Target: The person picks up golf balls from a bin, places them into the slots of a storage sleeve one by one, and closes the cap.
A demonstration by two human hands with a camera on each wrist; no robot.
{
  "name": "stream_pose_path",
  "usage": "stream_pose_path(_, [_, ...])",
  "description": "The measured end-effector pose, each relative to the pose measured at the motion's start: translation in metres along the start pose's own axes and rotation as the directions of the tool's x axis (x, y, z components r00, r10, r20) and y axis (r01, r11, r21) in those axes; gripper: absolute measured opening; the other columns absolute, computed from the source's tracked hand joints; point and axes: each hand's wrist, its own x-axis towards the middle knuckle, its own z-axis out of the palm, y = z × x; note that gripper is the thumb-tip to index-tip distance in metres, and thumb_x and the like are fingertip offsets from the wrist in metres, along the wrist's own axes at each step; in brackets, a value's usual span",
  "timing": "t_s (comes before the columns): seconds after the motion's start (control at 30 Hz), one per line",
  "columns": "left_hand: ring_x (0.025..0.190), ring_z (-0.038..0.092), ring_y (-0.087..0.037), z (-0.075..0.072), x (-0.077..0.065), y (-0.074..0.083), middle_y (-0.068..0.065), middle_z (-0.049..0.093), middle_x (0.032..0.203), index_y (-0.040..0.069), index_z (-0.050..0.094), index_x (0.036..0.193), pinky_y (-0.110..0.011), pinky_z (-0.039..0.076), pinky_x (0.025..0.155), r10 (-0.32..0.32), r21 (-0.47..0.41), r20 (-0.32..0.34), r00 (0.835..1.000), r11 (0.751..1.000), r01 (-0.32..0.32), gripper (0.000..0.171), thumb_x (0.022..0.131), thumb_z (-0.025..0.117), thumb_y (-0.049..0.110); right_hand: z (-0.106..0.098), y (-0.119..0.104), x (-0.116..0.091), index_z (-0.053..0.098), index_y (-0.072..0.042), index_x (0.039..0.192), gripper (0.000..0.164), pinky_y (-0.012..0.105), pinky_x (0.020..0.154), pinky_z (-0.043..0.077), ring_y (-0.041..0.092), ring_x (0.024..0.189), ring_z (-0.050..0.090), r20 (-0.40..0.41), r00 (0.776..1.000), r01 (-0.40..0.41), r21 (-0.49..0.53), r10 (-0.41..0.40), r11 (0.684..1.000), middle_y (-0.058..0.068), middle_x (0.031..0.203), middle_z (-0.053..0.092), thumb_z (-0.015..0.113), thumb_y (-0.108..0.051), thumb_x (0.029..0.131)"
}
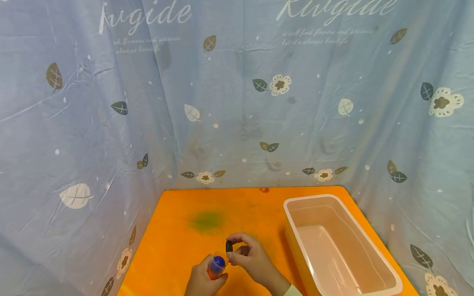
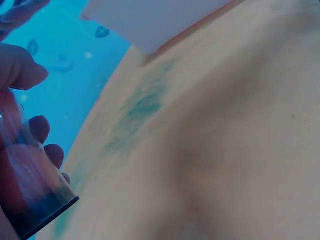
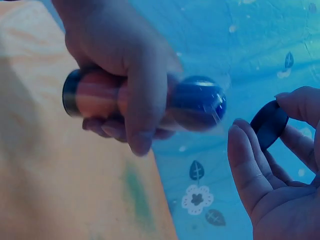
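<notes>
My left hand point(image 1: 201, 277) grips a clear tube point(image 3: 102, 94), its fingers and thumb wrapped round the middle. A blue ball point(image 1: 219, 262) sits at the tube's uncapped end, and orange-red shapes show through the wall below it. Dark material closes the other end, seen in both wrist views. Just right of the uncapped end, my right hand point(image 1: 255, 259) pinches a round black cap point(image 3: 270, 125) by its edges between thumb and fingertips. Cap and tube are apart. In the left wrist view the tube point(image 2: 30, 175) is partly cut off by the frame.
A large white plastic bin point(image 1: 292, 224) stands on the right of the orange tabletop point(image 1: 174, 230), and I see nothing inside it. A green stain point(image 1: 207, 220) marks the table beyond my hands. Blue patterned curtains point(image 1: 237, 102) hang behind and at both sides.
</notes>
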Motion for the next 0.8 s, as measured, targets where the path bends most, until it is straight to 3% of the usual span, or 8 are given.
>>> stream_pose_path(0.17, [0.060, 0.057, -0.008, 0.003, -0.002, 0.001, 0.011, 0.064, 0.078, 0.022, 0.059, 0.094, -0.027, 0.045, 0.056, -0.039, -0.015, 0.049, 0.998, 0.999, 0.040, 0.030, 0.075, 0.082, 0.028, 0.002, 0.001, -0.001, 0.060, -0.017, 0.120, 0.028, 0.040, 0.068, 0.054, 0.027, 0.077, 0.064, 0.028, 1.000, -0.012, -0.045, 0.013, 0.999, 0.013, 0.112, 0.060, 0.065, -0.018, 0.093])
stream_pose_path(0.33, [0.064, 0.059, -0.008, 0.005, -0.002, 0.001, 0.013, 0.064, 0.079, 0.023, 0.060, 0.095, -0.028, 0.046, 0.058, -0.056, 0.019, 0.068, 0.996, 0.998, 0.054, 0.031, 0.074, 0.082, 0.031, 0.001, -0.003, -0.003, 0.061, -0.021, 0.120, 0.028, 0.033, 0.061, 0.052, 0.016, 0.064, 0.056, 0.040, 0.999, 0.002, -0.145, 0.003, 0.989, 0.009, 0.110, 0.060, 0.066, -0.020, 0.092])
stream_pose_path(0.6, [0.062, 0.059, -0.010, 0.003, 0.000, 0.005, 0.011, 0.064, 0.079, 0.021, 0.060, 0.097, -0.028, 0.045, 0.055, -0.081, 0.011, 0.122, 0.989, 0.997, 0.080, 0.032, 0.075, 0.081, 0.031, -0.001, -0.005, -0.008, 0.063, -0.019, 0.119, 0.030, 0.031, 0.069, 0.053, 0.019, 0.073, 0.060, 0.109, 0.994, 0.038, -0.176, -0.019, 0.984, 0.006, 0.112, 0.061, 0.068, -0.019, 0.090])
stream_pose_path(0.8, [0.057, 0.056, -0.011, 0.005, 0.001, 0.012, 0.010, 0.062, 0.073, 0.020, 0.061, 0.095, -0.028, 0.042, 0.051, -0.114, 0.001, 0.148, 0.982, 0.993, 0.115, 0.030, 0.075, 0.081, 0.032, -0.004, -0.005, -0.008, 0.066, -0.024, 0.115, 0.027, 0.030, 0.067, 0.052, 0.016, 0.071, 0.058, 0.118, 0.993, 0.003, -0.250, 0.027, 0.968, 0.001, 0.111, 0.060, 0.071, -0.023, 0.088])
